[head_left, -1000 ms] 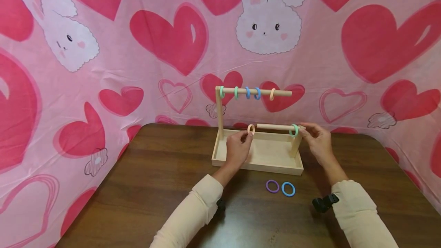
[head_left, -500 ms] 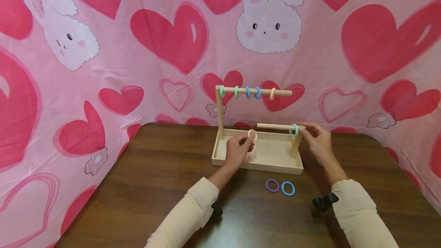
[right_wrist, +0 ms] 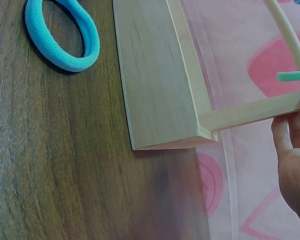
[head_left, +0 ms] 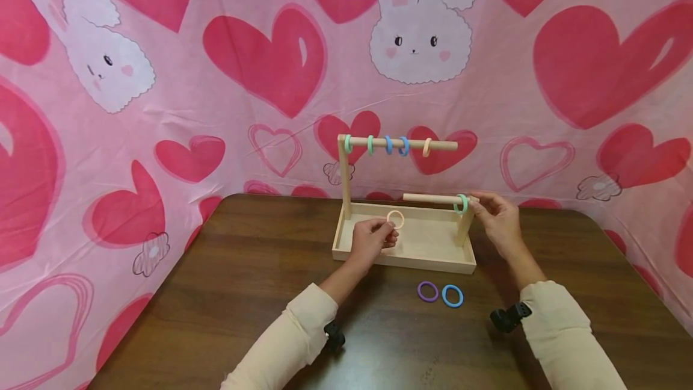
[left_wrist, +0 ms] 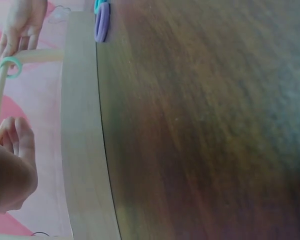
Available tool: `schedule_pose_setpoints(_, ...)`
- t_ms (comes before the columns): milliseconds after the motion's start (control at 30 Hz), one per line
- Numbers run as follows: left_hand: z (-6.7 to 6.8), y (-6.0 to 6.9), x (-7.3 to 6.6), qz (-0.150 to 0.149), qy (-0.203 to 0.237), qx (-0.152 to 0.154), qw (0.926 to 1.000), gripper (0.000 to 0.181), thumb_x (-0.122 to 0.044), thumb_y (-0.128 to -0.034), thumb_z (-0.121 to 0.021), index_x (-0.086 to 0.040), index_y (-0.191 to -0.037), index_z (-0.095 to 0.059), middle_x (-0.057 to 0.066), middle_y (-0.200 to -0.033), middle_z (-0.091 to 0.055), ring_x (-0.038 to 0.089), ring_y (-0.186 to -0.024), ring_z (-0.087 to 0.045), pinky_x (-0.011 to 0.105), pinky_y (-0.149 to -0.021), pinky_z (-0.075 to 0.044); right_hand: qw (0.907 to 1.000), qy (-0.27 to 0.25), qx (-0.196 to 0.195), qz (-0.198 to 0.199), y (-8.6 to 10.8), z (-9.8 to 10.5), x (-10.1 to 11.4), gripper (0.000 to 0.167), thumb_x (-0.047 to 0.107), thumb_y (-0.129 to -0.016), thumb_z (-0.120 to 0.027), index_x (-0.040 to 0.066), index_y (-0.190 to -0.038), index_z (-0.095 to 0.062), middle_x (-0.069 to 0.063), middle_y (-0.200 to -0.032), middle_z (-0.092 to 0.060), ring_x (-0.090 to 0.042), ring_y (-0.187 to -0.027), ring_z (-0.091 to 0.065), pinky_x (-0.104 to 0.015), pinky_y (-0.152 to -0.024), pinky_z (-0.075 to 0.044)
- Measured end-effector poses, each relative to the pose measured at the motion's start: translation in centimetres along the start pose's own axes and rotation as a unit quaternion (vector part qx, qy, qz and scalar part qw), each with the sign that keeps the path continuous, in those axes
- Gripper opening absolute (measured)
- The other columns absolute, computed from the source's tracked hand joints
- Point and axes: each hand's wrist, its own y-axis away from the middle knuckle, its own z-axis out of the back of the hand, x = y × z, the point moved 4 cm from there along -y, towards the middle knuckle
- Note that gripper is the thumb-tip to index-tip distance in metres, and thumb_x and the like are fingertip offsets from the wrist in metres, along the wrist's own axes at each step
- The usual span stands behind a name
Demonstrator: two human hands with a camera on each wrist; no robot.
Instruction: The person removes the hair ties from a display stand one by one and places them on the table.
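Observation:
In the head view my left hand [head_left: 370, 242] pinches a peach hair tie [head_left: 396, 212] upright above the wooden stand's tray [head_left: 422, 263]. The tie is apart from the lower rod [head_left: 428, 198], to the left of and below its free end. My right hand [head_left: 500, 224] holds the right end of that rod, where it meets the short post [head_left: 464, 230]. Close by these fingers, a mint-green hair tie [head_left: 465, 204] hangs around the rod. In the left wrist view my left hand [left_wrist: 12, 170] mostly hides the peach tie.
The upper rod [head_left: 448, 145] carries several green, blue and peach hair ties. On the table in front of the tray lie a purple hair tie [head_left: 419, 292] and a blue hair tie [head_left: 444, 296]. A pink heart-patterned cloth [head_left: 260, 101] hangs behind.
My left hand has drawn the peach hair tie down from beside the lower rod's free end, and the tie now faces the head camera more fully. My right hand stays in place.

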Motion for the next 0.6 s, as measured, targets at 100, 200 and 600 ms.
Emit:
schedule_pose_setpoints(100,0.0,0.3,0.2,0.017,0.003,0.015,0.9997,0.024,-0.001,-0.0976,-0.060,0.020,-0.106,-0.067,-0.004,-0.069,-0.065,0.002,-0.062,-0.063,0.020,-0.063,-0.060,1.0000,0.003,-0.001,0.002,0.0,0.0,0.0,0.017,-0.011,-0.092,-0.065,-0.005,-0.105,-0.074,0.023,-0.088,-0.075,0.010,-0.080,-0.066,-0.006,-0.072,-0.052)
schedule_pose_setpoints(200,-0.1,0.5,0.2,0.026,-0.004,0.030,0.9992,0.024,-0.002,-0.0980,-0.059,0.020,-0.104,-0.066,-0.004,-0.068,-0.065,0.002,-0.062,-0.063,0.019,-0.063,-0.060,1.0000,0.002,-0.003,0.001,0.0,0.0,0.0,0.020,-0.011,-0.092,-0.065,0.001,-0.103,-0.076,0.022,-0.086,-0.074,0.009,-0.078,-0.065,-0.006,-0.070,-0.052)
schedule_pose_setpoints(600,0.0,1.7,1.1,0.094,-0.055,0.077,0.9911,0.024,-0.003,-0.0981,-0.058,0.018,-0.103,-0.068,-0.004,-0.065,-0.063,0.002,-0.058,-0.061,0.019,-0.060,-0.059,0.9997,-0.022,0.000,-0.006,0.1,0.0,-0.1,0.026,-0.010,-0.092,-0.065,0.012,-0.099,-0.078,0.020,-0.086,-0.075,0.008,-0.078,-0.066,-0.006,-0.071,-0.053)
